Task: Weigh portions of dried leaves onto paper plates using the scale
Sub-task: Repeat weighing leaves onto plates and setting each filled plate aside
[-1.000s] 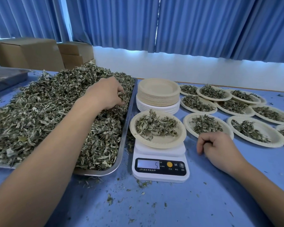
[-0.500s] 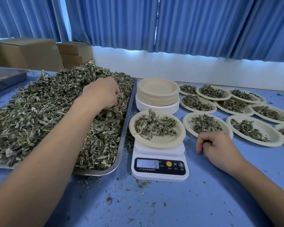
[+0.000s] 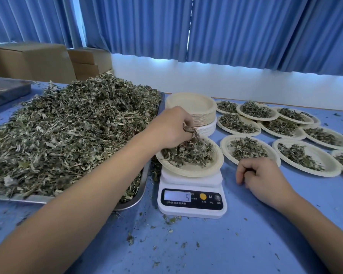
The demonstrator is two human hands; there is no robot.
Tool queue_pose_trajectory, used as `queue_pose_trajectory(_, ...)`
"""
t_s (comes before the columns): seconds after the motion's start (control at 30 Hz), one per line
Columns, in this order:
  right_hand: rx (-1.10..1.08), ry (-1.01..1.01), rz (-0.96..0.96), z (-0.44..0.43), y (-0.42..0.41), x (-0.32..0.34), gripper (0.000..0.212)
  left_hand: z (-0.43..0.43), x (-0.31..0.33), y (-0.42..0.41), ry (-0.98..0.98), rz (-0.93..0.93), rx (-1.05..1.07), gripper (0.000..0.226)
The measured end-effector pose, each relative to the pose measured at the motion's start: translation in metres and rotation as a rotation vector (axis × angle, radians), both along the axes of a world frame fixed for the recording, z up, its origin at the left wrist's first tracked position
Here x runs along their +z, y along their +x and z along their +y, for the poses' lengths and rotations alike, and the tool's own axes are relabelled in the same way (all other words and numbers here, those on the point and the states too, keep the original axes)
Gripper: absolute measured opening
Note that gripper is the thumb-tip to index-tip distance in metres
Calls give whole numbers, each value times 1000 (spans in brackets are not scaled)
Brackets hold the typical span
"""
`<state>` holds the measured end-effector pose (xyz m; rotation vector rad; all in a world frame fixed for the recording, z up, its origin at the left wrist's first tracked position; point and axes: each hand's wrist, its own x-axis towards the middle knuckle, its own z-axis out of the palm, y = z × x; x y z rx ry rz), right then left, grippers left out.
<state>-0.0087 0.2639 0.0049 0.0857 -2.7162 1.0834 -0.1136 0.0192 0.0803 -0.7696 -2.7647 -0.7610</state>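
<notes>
Grip: your left hand (image 3: 171,128) had its fingers pinched on a small tuft of grey-green dried leaves (image 3: 192,133), held just above the far-left rim of the round beige paper plate (image 3: 194,171).
Other hand: your right hand (image 3: 263,177) sat loosely curled on the blue tabletop (image 3: 206,244) beside the scale, holding nothing I could see.
Plate: it sat on the white digital kitchen scale (image 3: 192,200), already carrying a loose mound of leaves.
Readout: display showed 5.
Step advice: you'd have done best to let flakes go a few at a time over the plate's middle, hand off the rim so it didn't load the scale.
Supply: big leaf heap in the steel tray (image 3: 135,202), touching the scale's left side.
Edges: stack of empty paper plates (image 3: 194,107) sat right behind your knuckles; the filled plates (image 3: 285,135) crowded the right.
Open room: the near tabletop was free except for crumbs.
</notes>
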Motion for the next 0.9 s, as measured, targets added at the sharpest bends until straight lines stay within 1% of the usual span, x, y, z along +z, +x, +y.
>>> queue_pose_trajectory(0.07,4,-5,2,0,0,0,54,-5,5,-1,43,-28,-6,17)
queue_pose_trajectory(0.17,5,2,9,1,0,0,55,-16,21,-2,128,-158,-60,21)
queue_pose_trajectory(0.27,6,8,9,1,0,-1,54,-35,34,-3,133,-257,-103,26)
queue_pose_trajectory(0.4,3,9,10,0,0,-1,53,-62,33,-19,-44,-269,-51,15)
queue_pose_trajectory(0.47,2,4,8,0,-1,-1,54,-76,26,-31,-170,-235,61,17)
queue_pose_trajectory(0.53,-1,1,1,1,-1,-2,55,-87,17,-39,-335,-222,131,25)
queue_pose_trajectory(0.6,-6,3,-3,1,-1,-3,55,-91,10,-40,-471,-326,67,37)
queue_pose_trajectory(0.67,-9,12,-6,1,-2,-3,55,-89,5,-39,-567,-422,-9,42)
queue_pose_trajectory(0.73,-3,23,-4,2,-2,-3,55,-86,0,-41,-606,-410,-29,36)
queue_pose_trajectory(0.83,-5,25,2,2,-2,-3,55,-84,-2,-44,-564,-401,-41,18)
queue_pose_trajectory(0.9,-11,10,20,2,-1,-3,55,-84,1,-45,-448,-263,-9,7)
